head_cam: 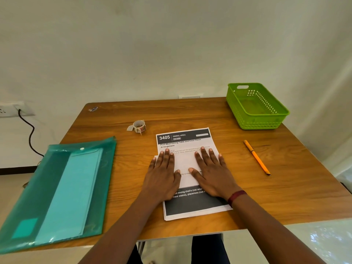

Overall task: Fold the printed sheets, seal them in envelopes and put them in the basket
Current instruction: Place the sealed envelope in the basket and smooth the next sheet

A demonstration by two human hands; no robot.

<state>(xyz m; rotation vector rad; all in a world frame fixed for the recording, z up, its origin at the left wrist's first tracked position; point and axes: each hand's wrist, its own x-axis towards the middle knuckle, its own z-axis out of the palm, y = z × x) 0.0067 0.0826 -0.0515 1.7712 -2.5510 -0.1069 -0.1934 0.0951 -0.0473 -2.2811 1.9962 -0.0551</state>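
Left hand (162, 176) and right hand (214, 175) flat, side by side, on the printed sheets (185, 147), each grip released

"3405", "DINING AREA", "Post-Meal Dining Table and Chair Reset Arrangement" on the printed sheet (185, 143) (smaller lines blurred)

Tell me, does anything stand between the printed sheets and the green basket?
Nothing visible blocks it. Only the pen lies near that path, right of the printed sheets and nearer than the basket.
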